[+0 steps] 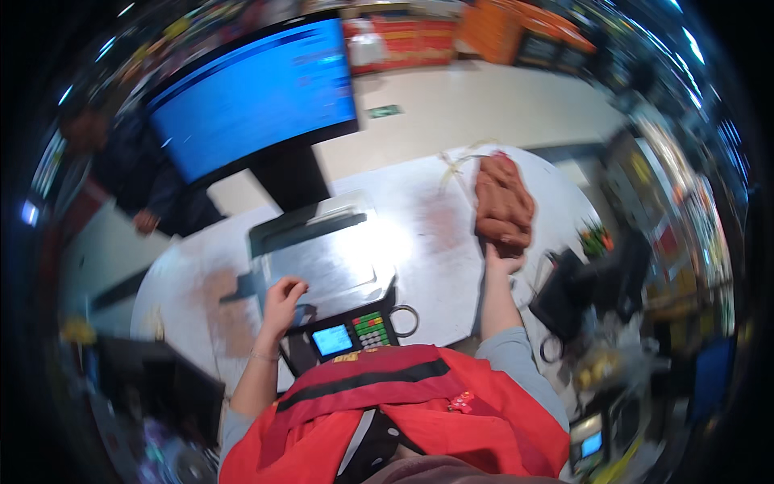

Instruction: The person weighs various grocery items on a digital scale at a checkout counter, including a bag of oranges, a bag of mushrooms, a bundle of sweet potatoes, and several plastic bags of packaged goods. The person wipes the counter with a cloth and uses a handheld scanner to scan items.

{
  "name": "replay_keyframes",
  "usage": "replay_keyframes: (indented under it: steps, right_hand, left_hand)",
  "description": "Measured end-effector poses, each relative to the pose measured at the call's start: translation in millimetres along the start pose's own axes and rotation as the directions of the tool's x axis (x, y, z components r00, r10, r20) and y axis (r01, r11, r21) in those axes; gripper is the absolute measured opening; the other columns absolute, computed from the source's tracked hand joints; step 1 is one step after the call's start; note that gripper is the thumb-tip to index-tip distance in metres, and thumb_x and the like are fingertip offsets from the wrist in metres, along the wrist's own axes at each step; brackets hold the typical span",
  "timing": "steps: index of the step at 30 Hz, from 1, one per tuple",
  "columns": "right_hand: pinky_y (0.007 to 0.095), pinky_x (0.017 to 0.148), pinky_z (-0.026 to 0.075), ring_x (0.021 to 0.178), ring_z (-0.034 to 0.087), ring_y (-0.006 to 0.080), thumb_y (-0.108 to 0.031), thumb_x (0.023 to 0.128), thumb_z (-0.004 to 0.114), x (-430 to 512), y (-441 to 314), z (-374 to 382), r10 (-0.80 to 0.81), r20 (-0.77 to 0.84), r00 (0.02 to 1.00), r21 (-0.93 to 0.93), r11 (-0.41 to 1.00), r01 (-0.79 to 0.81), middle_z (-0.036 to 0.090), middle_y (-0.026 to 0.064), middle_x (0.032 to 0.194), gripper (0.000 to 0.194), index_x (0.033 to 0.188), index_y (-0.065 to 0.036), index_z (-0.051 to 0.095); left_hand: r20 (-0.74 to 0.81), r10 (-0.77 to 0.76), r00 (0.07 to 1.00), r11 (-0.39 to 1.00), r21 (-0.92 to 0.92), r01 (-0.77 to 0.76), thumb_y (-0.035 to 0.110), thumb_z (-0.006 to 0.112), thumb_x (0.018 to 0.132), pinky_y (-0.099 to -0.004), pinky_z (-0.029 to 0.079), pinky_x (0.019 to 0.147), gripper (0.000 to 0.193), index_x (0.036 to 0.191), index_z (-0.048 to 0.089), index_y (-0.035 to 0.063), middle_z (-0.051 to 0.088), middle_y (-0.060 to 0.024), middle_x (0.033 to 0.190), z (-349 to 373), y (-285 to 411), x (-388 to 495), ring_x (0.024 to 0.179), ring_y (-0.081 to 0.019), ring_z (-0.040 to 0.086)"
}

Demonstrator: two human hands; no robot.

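Note:
My left hand (283,304) hovers at the left side of a weighing scale's metal platter (320,266), its fingers loosely bent with nothing seen in them. My right hand (505,261) is at the near end of a bag of reddish-brown, elongated produce (505,206), possibly sweet potatoes. Its fingers are hidden by the bag and it seems to grip it. The bag lies on the right of a white, rounded counter (423,296). Close to my body, the scale's keypad (370,330) sits beside its lit display (332,340). A ring-shaped roll (416,320), perhaps tape, adjoins the keypad.
A large monitor (260,97) stands beyond the scale. At the left, another person (157,169) stands by the counter. Dark equipment (565,290) and a small plant (594,239) edge the right side. Orange boxes (493,30) stand on the floor behind.

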State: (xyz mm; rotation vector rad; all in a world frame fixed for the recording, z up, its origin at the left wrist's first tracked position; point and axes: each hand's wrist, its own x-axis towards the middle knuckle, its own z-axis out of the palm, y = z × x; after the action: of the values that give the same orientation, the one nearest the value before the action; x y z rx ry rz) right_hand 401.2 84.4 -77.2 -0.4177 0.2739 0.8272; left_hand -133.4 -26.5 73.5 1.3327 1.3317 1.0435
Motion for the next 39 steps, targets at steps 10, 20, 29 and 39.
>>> replay_keyframes:
  steps: [10, 20, 29, 39]
  right_hand:
    - [0.0375, 0.075, 0.05, 0.099, 0.059, 0.0274, -0.042, 0.089, 0.055, -29.9, 94.6, -12.9, 0.12, -0.118, 0.986, -0.651, 0.74, -0.168, 0.052, 0.0099, 0.127, 0.051, 0.127, -0.008, 0.047]
    - [0.0273, 0.059, 0.043, 0.064, 0.047, 0.016, -0.025, 0.094, 0.049, -210.0, 205.4, 86.7, 0.401, 0.304, 0.864, -0.74, 0.671, -0.051, 0.062, 0.0058, 0.102, 0.022, 0.101, -0.006, 0.059]
    - [0.0246, 0.056, 0.039, 0.061, 0.045, 0.0108, -0.017, 0.088, 0.059, -576.9, 292.3, -42.9, 0.974, 0.087, 0.209, -0.958, 0.139, -0.249, 0.055, 0.0025, 0.082, 0.011, 0.086, -0.007, 0.055]
    - [0.0236, 0.055, 0.041, 0.062, 0.048, 0.0073, -0.014, 0.092, 0.056, -828.0, 266.1, -164.0, 0.776, -0.234, -0.586, -0.969, -0.136, 0.206, 0.058, 0.0011, 0.08, 0.004, 0.09, -0.011, 0.057]
  left_hand:
    - [-0.28, -0.043, 0.959, 0.996, 0.061, 0.062, 0.018, 0.062, 0.092, -0.0273, 0.046, 0.066, 0.017, 0.096, 0.065, 0.0016, 0.062, -0.0017, 0.076, -34.5, -6.3, -92.9, 0.072, -0.0091, 0.054]
    - [-0.364, -0.036, 0.931, 0.988, 0.129, 0.089, 0.021, 0.063, 0.09, -0.0316, 0.049, 0.077, 0.019, 0.096, 0.065, 0.0029, 0.066, -0.0082, 0.092, -71.8, -25.3, -226.4, 0.086, -0.0172, 0.062]
    - [-0.667, -0.041, 0.744, 0.983, 0.107, 0.151, 0.023, 0.063, 0.088, -0.034, 0.049, 0.071, 0.021, 0.091, 0.066, 0.0033, 0.069, -0.0106, 0.085, -133.3, -70.5, -441.1, 0.078, -0.0225, 0.065]
    - [-0.945, -0.241, 0.222, 0.935, -0.165, 0.313, 0.029, 0.062, 0.091, -0.0333, 0.049, 0.075, 0.026, 0.098, 0.065, 0.0041, 0.068, -0.0085, 0.088, -117.1, -90.6, -634.9, 0.081, -0.0191, 0.064]
